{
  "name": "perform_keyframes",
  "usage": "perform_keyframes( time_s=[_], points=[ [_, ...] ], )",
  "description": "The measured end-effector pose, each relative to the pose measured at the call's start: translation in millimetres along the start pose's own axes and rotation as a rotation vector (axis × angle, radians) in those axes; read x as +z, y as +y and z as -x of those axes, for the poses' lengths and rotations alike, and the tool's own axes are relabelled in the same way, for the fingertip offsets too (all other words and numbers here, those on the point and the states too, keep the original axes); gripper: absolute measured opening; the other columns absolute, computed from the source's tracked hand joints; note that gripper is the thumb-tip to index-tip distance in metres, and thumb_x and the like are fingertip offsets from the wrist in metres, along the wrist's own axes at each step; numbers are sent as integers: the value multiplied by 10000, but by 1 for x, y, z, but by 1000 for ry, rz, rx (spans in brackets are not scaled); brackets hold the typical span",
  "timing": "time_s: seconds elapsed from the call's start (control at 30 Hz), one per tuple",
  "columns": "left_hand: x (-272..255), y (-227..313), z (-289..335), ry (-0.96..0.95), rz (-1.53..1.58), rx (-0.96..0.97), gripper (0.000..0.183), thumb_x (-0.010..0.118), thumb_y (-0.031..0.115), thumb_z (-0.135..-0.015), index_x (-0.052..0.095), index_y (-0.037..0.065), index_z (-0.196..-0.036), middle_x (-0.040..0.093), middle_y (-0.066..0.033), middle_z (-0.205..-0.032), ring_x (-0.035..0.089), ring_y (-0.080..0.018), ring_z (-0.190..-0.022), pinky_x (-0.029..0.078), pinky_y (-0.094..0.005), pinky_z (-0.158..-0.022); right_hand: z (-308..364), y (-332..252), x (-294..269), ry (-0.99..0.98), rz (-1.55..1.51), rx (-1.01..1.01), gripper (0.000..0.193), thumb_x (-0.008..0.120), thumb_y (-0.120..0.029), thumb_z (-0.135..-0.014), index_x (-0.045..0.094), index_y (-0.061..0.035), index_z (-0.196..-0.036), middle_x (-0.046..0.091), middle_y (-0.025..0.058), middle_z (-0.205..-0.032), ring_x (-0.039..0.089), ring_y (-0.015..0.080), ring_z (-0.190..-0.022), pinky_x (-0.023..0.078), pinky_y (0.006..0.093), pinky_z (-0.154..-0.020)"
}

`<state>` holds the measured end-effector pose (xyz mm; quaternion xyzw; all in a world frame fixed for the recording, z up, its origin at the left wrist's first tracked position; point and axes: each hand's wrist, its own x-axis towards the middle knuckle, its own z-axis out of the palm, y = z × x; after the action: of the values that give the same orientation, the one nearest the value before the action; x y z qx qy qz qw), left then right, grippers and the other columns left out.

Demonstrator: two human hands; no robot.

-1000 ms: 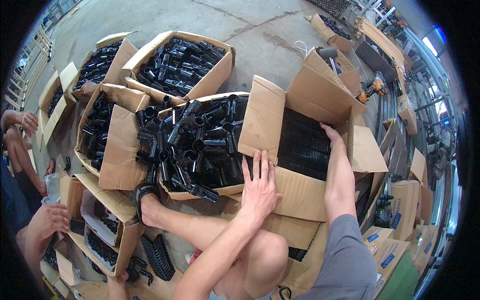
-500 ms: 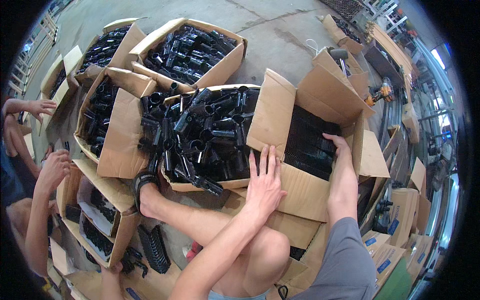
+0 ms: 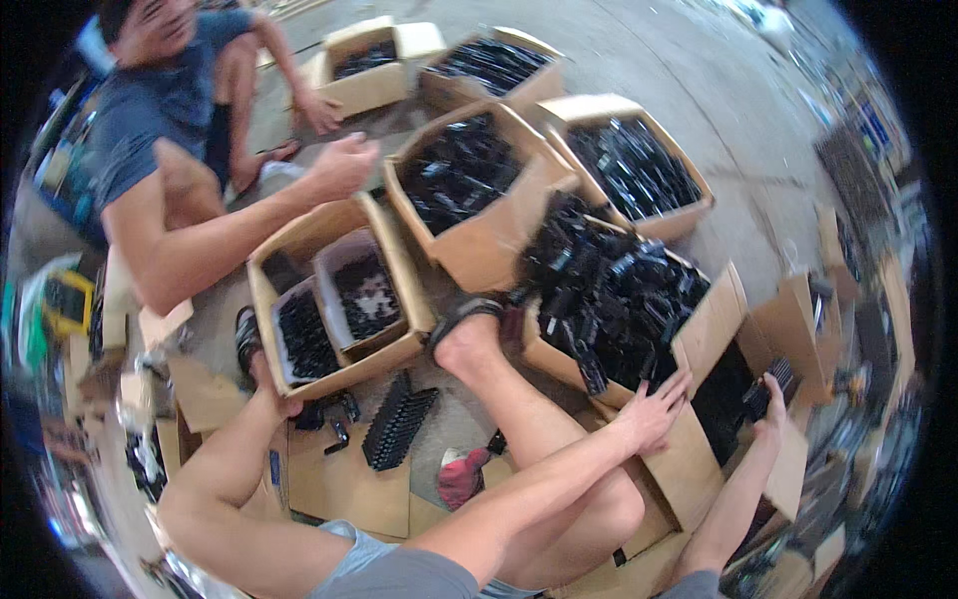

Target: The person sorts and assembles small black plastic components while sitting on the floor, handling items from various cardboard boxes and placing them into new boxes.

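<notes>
My left hand lies with its fingers stretched over the edge of a cardboard flap on the box at the right. Inside that box, dark rows of parts partly show. At its right side my right hand is closed around a short stack of thin black parts, raised above the rows. Motion blur hides their exact kind. Just left of my left hand is an open carton heaped with glossy black tubular parts.
More cartons of black parts stand beyond my legs. A divided carton holds small black pieces in lined sections. Near it lie a ribbed black strip of parts and a red cloth-like thing. A co-worker sits at the upper left.
The view has swung left, bringing the co-worker into sight. My right hand has gone from resting on the rows in the box to holding a stack of them. My left hand stays on the flap.
</notes>
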<state>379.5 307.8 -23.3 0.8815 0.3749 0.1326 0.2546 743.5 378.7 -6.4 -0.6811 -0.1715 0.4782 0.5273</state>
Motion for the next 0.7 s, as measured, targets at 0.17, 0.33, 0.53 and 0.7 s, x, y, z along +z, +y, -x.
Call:
perform_keyframes(
  time_s=[0.17,0.33,0.53,0.7],
  points=[
    [7,-38,100,326,201,125,737,710,376,-868,470,-37,-1429,330,-268,-1567,221,-407,-1508,311,-519,-1191,160,-5,219,-440,217,-98,274,746,-150,-811,668,-52,-1055,693,38,-905,653,150,-725,547,322,-680],
    [-30,-37,198,391,274,-110,628,643,369,-943,505,-38,-1401,456,-251,-1488,348,-432,-1445,279,-497,-1212,287,13,390,-925,296,-20,305,757,-106,-790,667,-35,-1073,693,41,-940,668,145,-810,546,293,-712],
    [-29,-34,230,530,230,-78,553,627,372,-950,573,-36,-1318,551,-252,-1370,452,-425,-1361,295,-504,-1198,343,75,518,-1231,675,-291,607,825,-195,-674,600,61,-1177,717,168,-1027,706,241,-943,550,344,-852],
    [-42,-40,243,548,277,-80,471,650,345,-931,631,-23,-1225,615,-229,-1248,534,-415,-1248,387,-487,-1119,394,104,554,-1044,1098,-717,860,830,-284,-679,432,36,-1371,577,295,-1242,597,435,-1167,497,432,-997]
  ],
)
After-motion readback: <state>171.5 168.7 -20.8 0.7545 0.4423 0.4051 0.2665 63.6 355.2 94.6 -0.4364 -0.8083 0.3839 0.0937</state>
